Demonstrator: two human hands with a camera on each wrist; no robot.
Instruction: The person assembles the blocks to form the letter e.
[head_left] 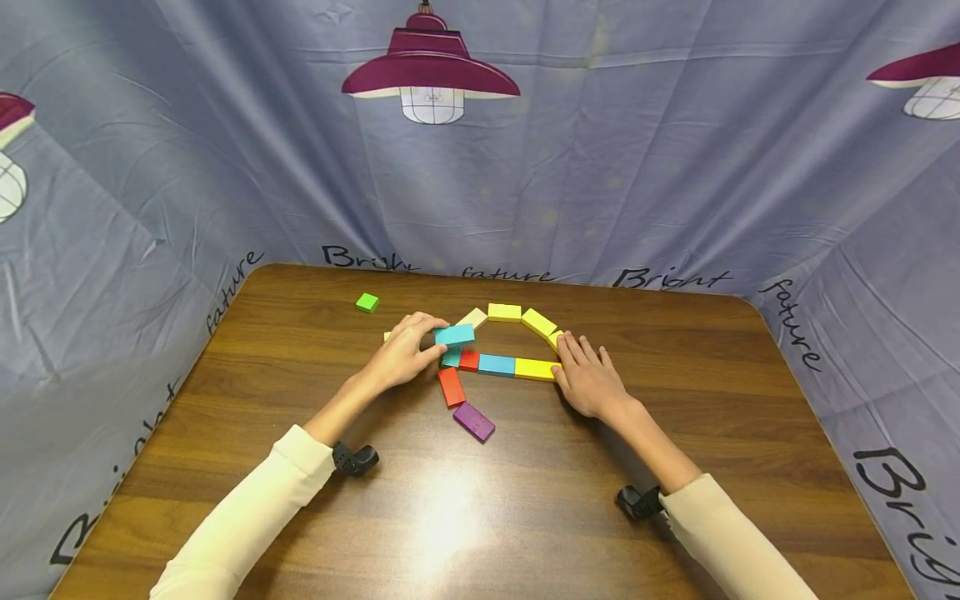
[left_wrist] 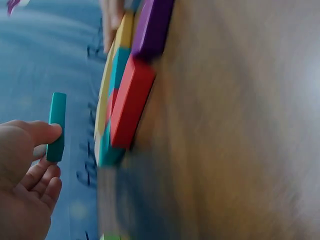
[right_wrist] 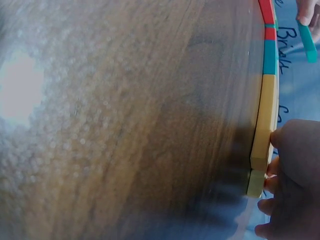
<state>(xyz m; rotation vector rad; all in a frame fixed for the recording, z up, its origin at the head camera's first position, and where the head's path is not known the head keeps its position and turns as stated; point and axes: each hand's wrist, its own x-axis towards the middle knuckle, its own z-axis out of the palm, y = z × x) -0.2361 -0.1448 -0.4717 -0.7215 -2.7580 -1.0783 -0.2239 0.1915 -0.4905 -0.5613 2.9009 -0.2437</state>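
My left hand pinches a teal block between thumb and fingers. In the left wrist view this block is raised above the others. Beneath it lies a row: another teal block, a red block, a blue block and a long yellow piece. My right hand rests at the row's right end, fingers extended, its thumb touching the long yellow piece. Its fingertips meet a yellow block, partly covered, at the end of an arc of yellow and cream blocks.
A red block and a purple block slant toward the front from the row's left end. Farther back on the left sits a green block. The wooden table ends at a printed curtain.
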